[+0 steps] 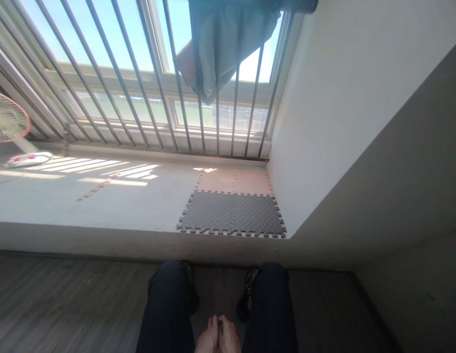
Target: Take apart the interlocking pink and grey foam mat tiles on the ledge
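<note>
- So the window ledge [47, 206] is basically the holder here: a block of mats at its right end, a fan [9, 117] at its far left, and a thin brownish strip [99, 186] lying at a slant in between.
- Dark mats [209, 213], two joined, lie flat in front, butted up against paler pinkish mats [216, 182] nearer the window.
- Left hand [208, 338] and right hand [230, 337] are down between the knees, pressed together with fingers curled in. Can't tell if anything's pinched between them, and the wrists run off the bottom.
- Nearest stuff to the hands is the dark trousers [165, 304] on either side and the shoes [246, 294], partly hidden by the legs.
- Fan's chopped off by the left side; the hanging cloth [228, 39] runs out the top, and outside the window is washed out.
- Edges: dark mats sit right by the ledge's front lip, just beside the wall [323, 98]. Pale ledge stretches left, and floor [84, 294] shows on both sides of the legs.
</note>
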The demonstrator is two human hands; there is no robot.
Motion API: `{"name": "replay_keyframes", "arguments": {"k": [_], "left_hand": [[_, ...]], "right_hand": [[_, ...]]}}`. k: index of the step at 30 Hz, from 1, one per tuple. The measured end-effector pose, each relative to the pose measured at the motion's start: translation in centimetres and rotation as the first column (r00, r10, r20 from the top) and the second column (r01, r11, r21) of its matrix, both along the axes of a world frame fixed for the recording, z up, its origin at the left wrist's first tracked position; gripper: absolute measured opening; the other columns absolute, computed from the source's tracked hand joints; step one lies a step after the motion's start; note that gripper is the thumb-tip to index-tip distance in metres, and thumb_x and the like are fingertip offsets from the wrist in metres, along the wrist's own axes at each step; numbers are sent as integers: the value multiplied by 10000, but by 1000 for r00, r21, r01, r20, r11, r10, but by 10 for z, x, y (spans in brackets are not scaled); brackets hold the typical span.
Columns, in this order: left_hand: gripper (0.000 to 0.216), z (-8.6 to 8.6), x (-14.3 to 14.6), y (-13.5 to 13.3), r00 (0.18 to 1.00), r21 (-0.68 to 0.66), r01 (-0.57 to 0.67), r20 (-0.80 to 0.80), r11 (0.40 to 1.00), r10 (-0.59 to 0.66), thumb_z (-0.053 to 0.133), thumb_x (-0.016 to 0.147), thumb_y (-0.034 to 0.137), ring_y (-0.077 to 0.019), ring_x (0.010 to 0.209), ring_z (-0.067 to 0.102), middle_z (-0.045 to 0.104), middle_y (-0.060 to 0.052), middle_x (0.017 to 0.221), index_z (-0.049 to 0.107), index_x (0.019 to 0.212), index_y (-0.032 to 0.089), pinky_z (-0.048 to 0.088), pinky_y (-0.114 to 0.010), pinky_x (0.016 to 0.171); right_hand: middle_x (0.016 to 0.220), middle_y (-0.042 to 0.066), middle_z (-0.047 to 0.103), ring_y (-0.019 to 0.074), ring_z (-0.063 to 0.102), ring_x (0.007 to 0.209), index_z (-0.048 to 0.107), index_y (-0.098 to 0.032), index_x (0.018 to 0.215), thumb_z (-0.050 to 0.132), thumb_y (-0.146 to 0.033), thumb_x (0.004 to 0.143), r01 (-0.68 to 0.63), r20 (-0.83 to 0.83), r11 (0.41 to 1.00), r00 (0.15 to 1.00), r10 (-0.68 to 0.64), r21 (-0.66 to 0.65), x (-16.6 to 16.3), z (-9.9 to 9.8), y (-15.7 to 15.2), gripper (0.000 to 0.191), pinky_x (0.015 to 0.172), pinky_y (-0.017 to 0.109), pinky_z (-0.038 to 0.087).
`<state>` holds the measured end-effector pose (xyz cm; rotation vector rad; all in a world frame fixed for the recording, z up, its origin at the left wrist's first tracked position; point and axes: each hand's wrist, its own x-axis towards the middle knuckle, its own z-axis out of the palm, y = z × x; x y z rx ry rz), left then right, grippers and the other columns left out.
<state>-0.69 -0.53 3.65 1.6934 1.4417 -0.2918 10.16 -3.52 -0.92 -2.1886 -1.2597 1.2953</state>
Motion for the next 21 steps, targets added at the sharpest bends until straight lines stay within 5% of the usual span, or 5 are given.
{"name": "replay_keyframes", "arguments": {"k": [5,8,11,16,21], "left_hand": [[454,8,1,40,902,148,-283,377,948,211,424,838,463,-309,1184,750,794,-139,1170,725,1117,268,568,-430,1067],[273,29,8,79,748,187,-490,592,852,300,420,887,438,-278,986,759,781,-92,995,637,915,275,598,-414,959],[242,63,22,129,615,171,-622,711,764,341,464,911,409,-278,1014,759,793,-87,1038,656,925,264,591,-432,979],[186,113,51,243,435,168,-777,840,607,325,510,912,346,-274,1155,744,787,-110,1174,656,977,249,558,-476,1084],[260,125,44,391,449,314,-853,848,416,283,518,895,280,-263,1144,717,740,-134,1167,612,1128,214,533,-492,1129]], "right_hand": [[1066,78,823,298,788,1038,782,-298,1051,446,-353,1017,-12,-106,933,993,53,359,17,24,34,342,929,404,595],[1088,72,823,281,788,1005,798,-307,1123,466,-408,1065,-46,-54,855,995,86,517,34,66,76,351,910,372,590],[1129,50,833,254,788,1021,792,-350,1241,458,-429,1100,-146,34,773,987,158,618,50,120,129,371,922,343,587],[1213,12,828,207,773,1094,742,-374,1350,440,-370,1123,-253,141,665,966,219,702,76,190,233,378,986,330,575],[1213,54,811,220,740,1168,755,-279,1270,456,-329,1108,-313,275,611,948,158,727,125,200,336,344,1064,378,565]]}}
